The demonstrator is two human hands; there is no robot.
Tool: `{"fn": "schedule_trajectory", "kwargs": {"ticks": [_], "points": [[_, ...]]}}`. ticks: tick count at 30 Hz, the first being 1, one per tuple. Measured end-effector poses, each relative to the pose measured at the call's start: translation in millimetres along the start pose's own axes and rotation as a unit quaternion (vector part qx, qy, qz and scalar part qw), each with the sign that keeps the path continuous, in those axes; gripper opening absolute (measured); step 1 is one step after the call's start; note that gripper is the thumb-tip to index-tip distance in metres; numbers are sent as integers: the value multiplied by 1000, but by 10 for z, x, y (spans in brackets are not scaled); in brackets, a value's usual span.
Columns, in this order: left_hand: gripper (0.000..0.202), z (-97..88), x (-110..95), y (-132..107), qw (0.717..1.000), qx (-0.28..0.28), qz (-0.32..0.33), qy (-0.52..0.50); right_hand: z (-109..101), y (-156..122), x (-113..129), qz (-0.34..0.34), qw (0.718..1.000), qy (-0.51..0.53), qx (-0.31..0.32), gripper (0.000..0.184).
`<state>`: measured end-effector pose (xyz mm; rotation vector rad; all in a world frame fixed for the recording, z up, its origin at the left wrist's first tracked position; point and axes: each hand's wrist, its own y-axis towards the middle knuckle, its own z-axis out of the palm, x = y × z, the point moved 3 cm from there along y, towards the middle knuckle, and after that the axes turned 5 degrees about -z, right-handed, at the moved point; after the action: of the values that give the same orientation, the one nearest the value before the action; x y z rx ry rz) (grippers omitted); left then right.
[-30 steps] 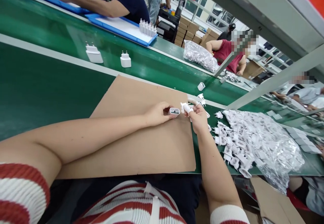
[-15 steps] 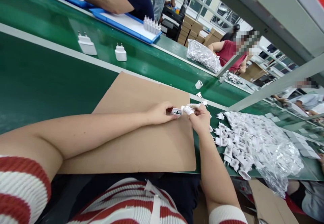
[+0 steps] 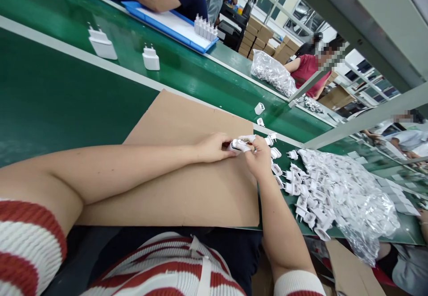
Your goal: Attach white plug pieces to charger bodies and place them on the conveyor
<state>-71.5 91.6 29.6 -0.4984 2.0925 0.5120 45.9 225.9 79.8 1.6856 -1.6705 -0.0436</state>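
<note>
My left hand [image 3: 214, 148] is closed around a white charger housing [image 3: 233, 149] above the cardboard sheet [image 3: 187, 184]. Opposite it, my right hand [image 3: 261, 158] pinches a white plug cap [image 3: 246, 140] against the housing's open end; white coverings wrap some of its fingertips. The fingers partly hide both pieces, so how far they fit together cannot be made out. Just right of my right hand lie loose white plug caps [image 3: 276, 168], some with their pins showing.
A clear plastic bag [image 3: 364, 198] spills many plug caps at the right. Two white chargers [image 3: 102, 46] [image 3: 151, 59] and a small housing [image 3: 259, 108] stand on the green belt [image 3: 187, 82]. Across it, a co-worker's arm rests near a blue tray [image 3: 167, 26]. A metal post [image 3: 361, 120] slants at right.
My right hand has moved left, bringing the plug cap onto the housing's open end. The two chargers on the belt have shifted left. The camera view has shifted slightly.
</note>
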Motion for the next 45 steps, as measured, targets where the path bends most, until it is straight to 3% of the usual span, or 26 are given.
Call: {"fn": "schedule_trajectory", "kwargs": {"ticks": [10, 15, 23, 27, 32, 36, 42, 45], "points": [[34, -8, 1, 15, 999, 5, 9, -30, 17, 80, 15, -38, 988, -122, 83, 29], [35, -3, 22, 28, 999, 11, -6, -36, -1, 150, 97, -21, 981, -144, 130, 27], [33, 1, 41, 17, 999, 13, -10, -29, -6, 222, 113, -29, 975, -167, 146, 26], [31, 5, 22, 9, 1000, -5, 5, 3, 25, 176, 42, -19, 981, -153, 116, 25], [27, 70, -31, -33, 997, -32, 14, 67, 68, 32, -36, 76, 996, -37, 39, 39], [31, 75, -70, -91, 997, -53, 33, 54, 90, 16, -85, 114, 993, 14, 29, 38], [27, 26, -155, -100, 973, 5, 48, 227, 149, -88, -46, 101, 994, -46, -12, 35], [28, -2, -225, -107, 962, 20, 46, 267, 149, -132, -55, 123, 992, -5, -39, 34]]}}
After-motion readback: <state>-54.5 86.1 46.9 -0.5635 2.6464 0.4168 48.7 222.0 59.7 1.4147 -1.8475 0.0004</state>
